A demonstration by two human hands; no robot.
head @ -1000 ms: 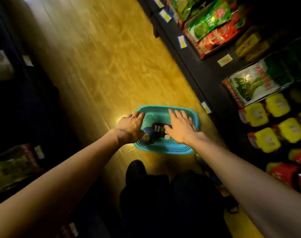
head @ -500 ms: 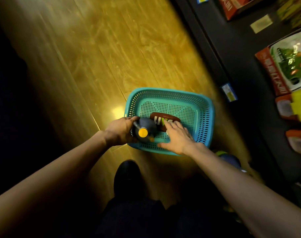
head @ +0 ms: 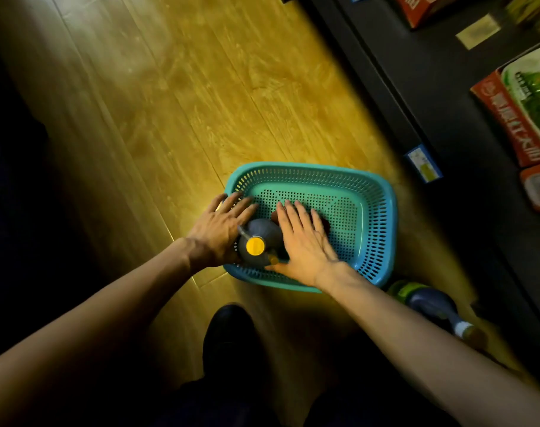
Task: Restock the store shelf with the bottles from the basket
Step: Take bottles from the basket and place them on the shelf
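You are looking down at a wood-plank floor [head: 182, 97] lit yellow in the middle and falling to black at the left edge and along the bottom. A dark store shelf [head: 447, 124] runs down the right side, with a price tag [head: 423, 163] on its front edge and red-and-green packets [head: 521, 112] cut off by the right border.

A teal perforated basket [head: 376, 217] sits on the floor beside the shelf's foot, its long axis running left to right. At its near left corner a dark bottle [head: 262, 235] stands upright, its yellow cap [head: 255, 246] facing straight up at you, so you see it end-on and its label stays hidden. Your left hand [head: 214, 232] wraps the bottle's left side, the palm against the body and the fingers reaching past it over the basket's left rim; that grip has the bottle. Your right hand [head: 302, 238] lies flat with fingers straight and spread, resting on a second bottle [head: 324, 224] lying on the basket floor. Only a dark reddish sliver of it shows past the fingers, so its direction is hard to make out.

Another bottle [head: 432, 306] lies on the floor just past the basket's near right corner, dark-bodied with a green label, neck pointing toward the bottom right, partly covered by your right forearm. A dark shoe [head: 228, 331] shows below the basket.
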